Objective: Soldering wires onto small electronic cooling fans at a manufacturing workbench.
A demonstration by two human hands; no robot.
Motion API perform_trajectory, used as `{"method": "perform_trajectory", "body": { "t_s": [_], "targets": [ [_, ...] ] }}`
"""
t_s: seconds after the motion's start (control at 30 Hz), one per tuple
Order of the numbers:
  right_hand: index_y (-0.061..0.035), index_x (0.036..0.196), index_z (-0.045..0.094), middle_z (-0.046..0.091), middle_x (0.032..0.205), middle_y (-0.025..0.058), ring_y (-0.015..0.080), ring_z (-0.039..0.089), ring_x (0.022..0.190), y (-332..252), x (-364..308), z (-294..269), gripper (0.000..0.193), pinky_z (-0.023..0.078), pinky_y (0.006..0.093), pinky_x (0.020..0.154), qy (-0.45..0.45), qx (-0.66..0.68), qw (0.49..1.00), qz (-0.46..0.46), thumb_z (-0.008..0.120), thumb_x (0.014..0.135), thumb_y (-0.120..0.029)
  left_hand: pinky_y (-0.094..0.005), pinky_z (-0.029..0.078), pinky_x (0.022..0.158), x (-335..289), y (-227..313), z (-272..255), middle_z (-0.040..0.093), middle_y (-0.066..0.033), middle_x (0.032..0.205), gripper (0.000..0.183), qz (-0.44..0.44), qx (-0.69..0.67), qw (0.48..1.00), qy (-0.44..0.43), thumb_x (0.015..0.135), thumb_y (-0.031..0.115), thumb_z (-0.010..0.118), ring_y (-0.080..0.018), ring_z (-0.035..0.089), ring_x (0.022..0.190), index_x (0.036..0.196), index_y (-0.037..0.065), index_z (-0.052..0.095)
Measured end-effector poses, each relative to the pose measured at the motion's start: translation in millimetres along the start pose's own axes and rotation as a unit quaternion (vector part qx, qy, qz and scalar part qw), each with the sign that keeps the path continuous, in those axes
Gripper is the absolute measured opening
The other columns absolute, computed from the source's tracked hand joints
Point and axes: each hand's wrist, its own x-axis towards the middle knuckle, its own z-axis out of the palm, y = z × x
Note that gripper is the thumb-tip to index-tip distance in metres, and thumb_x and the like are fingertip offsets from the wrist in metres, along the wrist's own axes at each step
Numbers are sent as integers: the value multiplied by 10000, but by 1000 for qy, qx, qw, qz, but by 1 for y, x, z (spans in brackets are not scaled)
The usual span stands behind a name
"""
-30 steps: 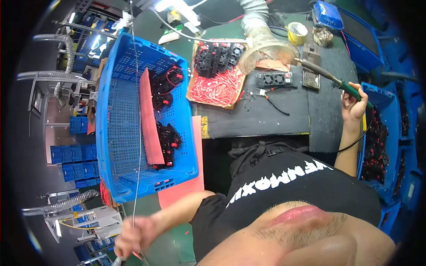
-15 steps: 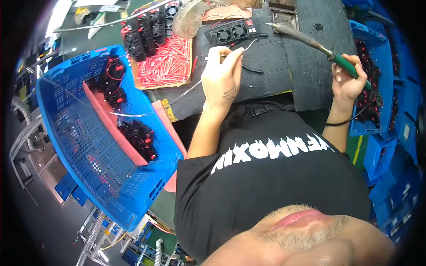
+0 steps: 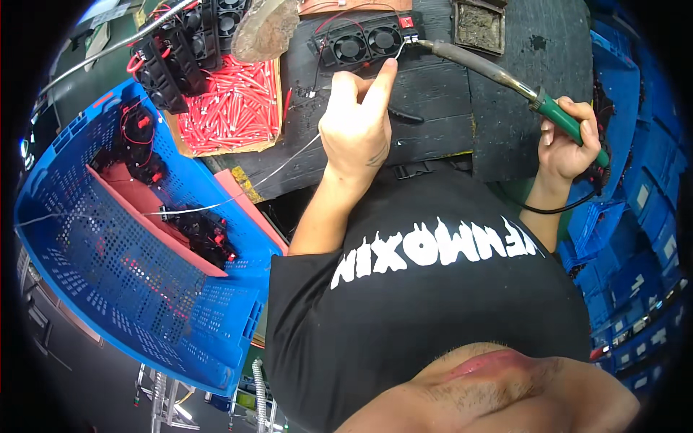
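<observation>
My left hand (image 3: 355, 123) is closed, pinching a thin silvery solder wire (image 3: 287, 162) between thumb and forefinger. The wire's short free end reaches up to the right end of a black twin-fan unit (image 3: 367, 43) lying on the dark bench. In my right hand (image 3: 569, 144) is the green handle of a soldering iron (image 3: 498, 75), gripped like a pen. Its tip points left and meets, or nearly meets, the small metal contacts at that same end of the fan unit, close to the wire. Thin red and black leads curve over the unit.
A carton of red tubular pieces (image 3: 234, 108) sits left of the fan unit, with more black fans (image 3: 170, 65) stacked behind. A blue crate (image 3: 137, 289) with a pink divider stands at the left. A small metal tray (image 3: 479, 27) lies beyond the iron.
The iron's tip has come to the fan unit's right end, and the solder wire's end has moved up to the same spot. The whole view has shifted slightly.
</observation>
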Motion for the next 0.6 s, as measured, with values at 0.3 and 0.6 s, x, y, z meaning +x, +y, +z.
{"method": "perform_trajectory", "body": {
  "t_s": [0.3,0.6],
  "targets": [
    [67,1037,651,652,991,235,210,604,636,-6,8,2,446,460,235,484,-9,-17,1000,-16,448,933,-315,-300,538,544,-5,6,1,543,-69,831,462,-13,16,1000,1,748,-57,657,-186,619,647,1177,87,750],
    [73,1024,651,648,945,226,208,598,625,-7,8,13,454,458,233,482,-13,-56,998,-30,446,930,-321,-290,530,505,-1,22,0,528,-79,860,375,-20,70,997,-1,780,-2,663,-186,617,631,1148,24,731]
  ]
}}
